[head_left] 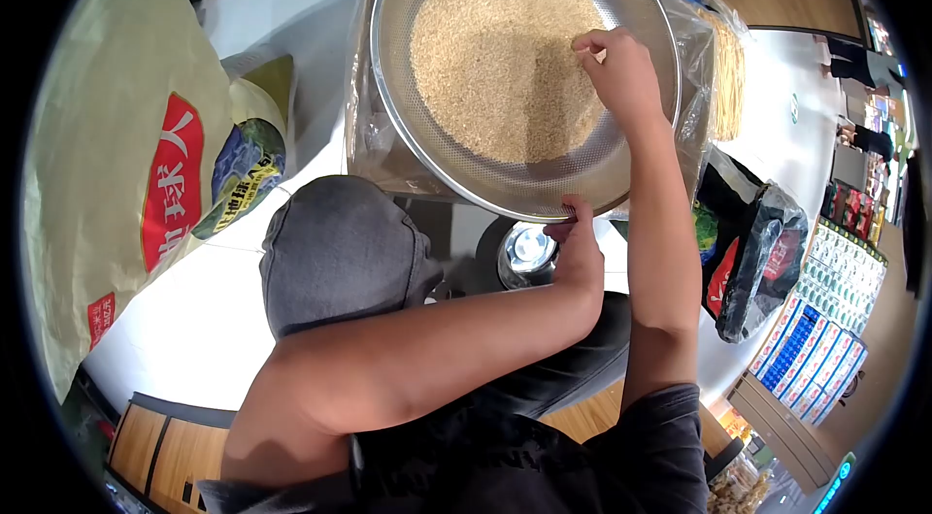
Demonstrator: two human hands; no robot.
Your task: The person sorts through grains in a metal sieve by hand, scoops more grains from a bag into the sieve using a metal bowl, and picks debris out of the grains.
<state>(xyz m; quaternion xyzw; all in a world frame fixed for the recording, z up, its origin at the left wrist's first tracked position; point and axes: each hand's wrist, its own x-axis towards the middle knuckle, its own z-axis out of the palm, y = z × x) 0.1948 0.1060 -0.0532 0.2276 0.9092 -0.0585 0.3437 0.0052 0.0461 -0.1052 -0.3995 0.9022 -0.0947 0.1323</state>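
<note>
A large round metal sieve (398, 116) holds a broad layer of pale tan grain (495, 48). It rests over a container lined with clear plastic (361, 140). At the sieve's near rim, my left hand (580, 247) grips the edge, thumb on top and fingers below. Over the right side of the grain is my right hand (616, 72), its fingertips pinched together; whatever they hold is too small to make out.
A big pale sack with red labels (126, 126) stands at the left, a smaller printed bag (248, 165) beside it. Below the sieve is a shiny round metal object (529, 250). Black packages (762, 262) lie at the right. Farther off are shelves and people.
</note>
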